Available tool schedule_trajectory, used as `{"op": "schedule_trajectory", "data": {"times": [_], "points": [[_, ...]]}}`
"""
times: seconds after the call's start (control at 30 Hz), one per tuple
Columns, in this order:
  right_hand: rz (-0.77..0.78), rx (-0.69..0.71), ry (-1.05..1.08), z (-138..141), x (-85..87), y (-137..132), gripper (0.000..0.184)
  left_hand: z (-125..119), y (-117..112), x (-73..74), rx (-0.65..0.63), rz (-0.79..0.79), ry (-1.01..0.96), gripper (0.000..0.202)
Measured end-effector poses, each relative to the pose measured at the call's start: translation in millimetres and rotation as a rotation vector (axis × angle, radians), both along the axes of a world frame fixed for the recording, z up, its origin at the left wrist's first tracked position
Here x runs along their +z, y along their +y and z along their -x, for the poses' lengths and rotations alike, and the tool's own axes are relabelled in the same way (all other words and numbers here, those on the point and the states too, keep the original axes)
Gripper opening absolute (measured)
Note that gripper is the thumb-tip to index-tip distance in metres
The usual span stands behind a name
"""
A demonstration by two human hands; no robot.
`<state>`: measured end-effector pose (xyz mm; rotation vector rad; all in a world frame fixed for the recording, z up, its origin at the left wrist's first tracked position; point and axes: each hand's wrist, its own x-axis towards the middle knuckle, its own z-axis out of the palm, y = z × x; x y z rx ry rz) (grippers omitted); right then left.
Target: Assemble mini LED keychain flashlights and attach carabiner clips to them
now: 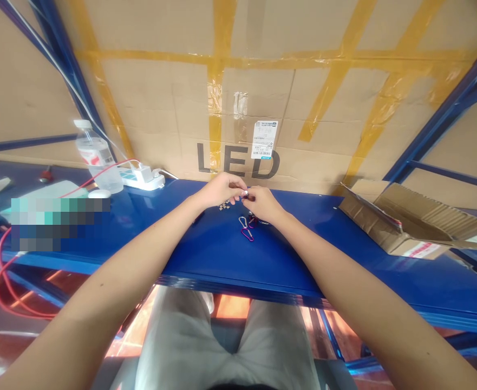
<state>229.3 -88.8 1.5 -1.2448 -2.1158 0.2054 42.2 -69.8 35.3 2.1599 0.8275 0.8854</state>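
Note:
My left hand (221,190) and my right hand (263,203) meet above the blue shelf (222,254), thumbs and forefingers pinched close together. Between the fingertips shows a tiny whitish, shiny piece (245,193), too small to name. Just under my left hand lies a little group of small gold-coloured pieces (223,206). Below my right hand are a silver carabiner (243,222) and a magenta carabiner (247,234). More small metal items lie beside them, partly hidden by my right hand.
A large taped cardboard box (161,108) stands behind the shelf. To the left are a plastic bottle (96,157), a white power strip (143,179) and a red cable (2,271). An open cardboard box (404,216) sits at the right.

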Motion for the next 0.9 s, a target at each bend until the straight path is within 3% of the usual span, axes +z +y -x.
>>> {"op": "schedule_trajectory", "data": {"times": [0.53, 0.67, 0.8, 0.9], "points": [[-0.018, 0.003, -0.08, -3.1, 1.4, -0.3, 0.034, 0.6, -3.8, -1.3, -0.054, -0.446, 0.227, 0.019], [0.023, 0.022, -0.046, -3.6, 1.0, -0.5, 0.036, -1.0, -3.6, -3.6, -0.002, -0.306, 0.172, 0.013], [-0.047, 0.014, -0.088, -3.4, 1.8, -0.1, 0.035, -3.5, -7.0, -3.1, 0.056, -0.108, 0.114, 0.008], [-0.095, -0.005, -0.171, -4.2, 3.3, 0.1, 0.027, -4.9, -8.7, -1.8, 0.114, -0.052, 0.079, 0.008]]}}
